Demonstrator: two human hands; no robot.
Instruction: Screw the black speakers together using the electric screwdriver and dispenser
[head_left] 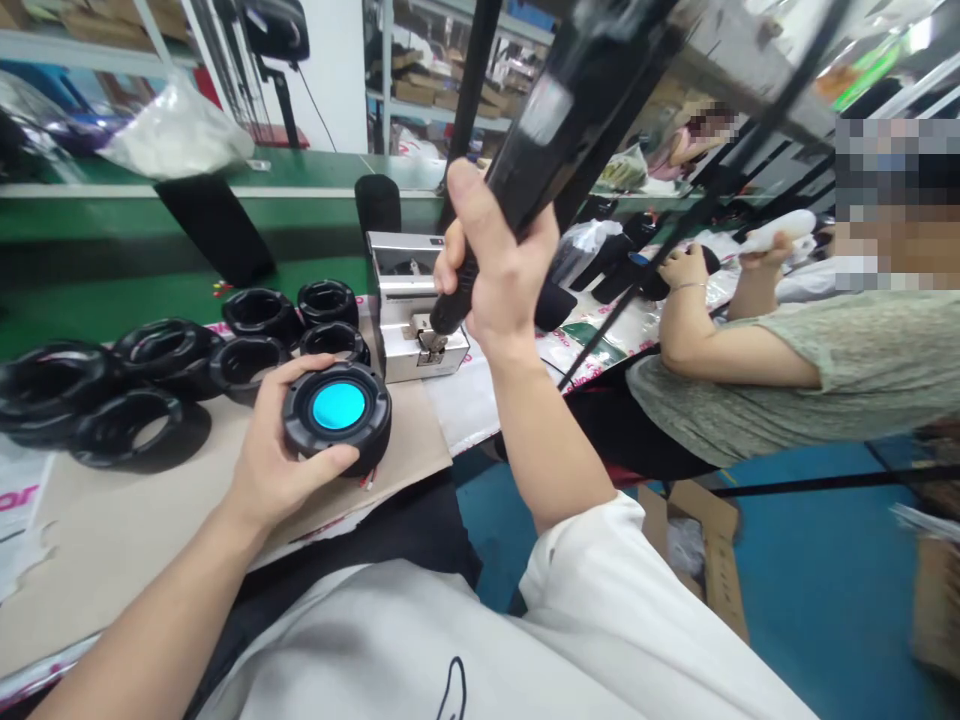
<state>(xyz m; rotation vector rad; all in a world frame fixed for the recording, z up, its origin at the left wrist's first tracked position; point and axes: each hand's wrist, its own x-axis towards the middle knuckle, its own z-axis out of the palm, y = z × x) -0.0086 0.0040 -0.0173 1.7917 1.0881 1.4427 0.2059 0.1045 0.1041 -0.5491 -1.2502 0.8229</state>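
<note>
My left hand (274,440) is wrapped round a round black speaker (339,405) with a bright blue centre, held over the cardboard on the bench. Thin red and white wires poke out under it. Higher up, my right hand (499,265) grips a black electric screwdriver (547,125), tilted so that its lower end is at the front of a silver screw feeder (416,300). Whether the bit touches the feeder cannot be made out. Several black ring-shaped housings (161,345) stand on the left of the bench, close behind my left hand.
Cardboard (150,520) covers the bench in front of me. A green ledge (315,170) runs behind, with a plastic bag (180,130) on it. At right a co-worker in a green top (787,370) handles parts. An open carton (705,540) is on the blue floor.
</note>
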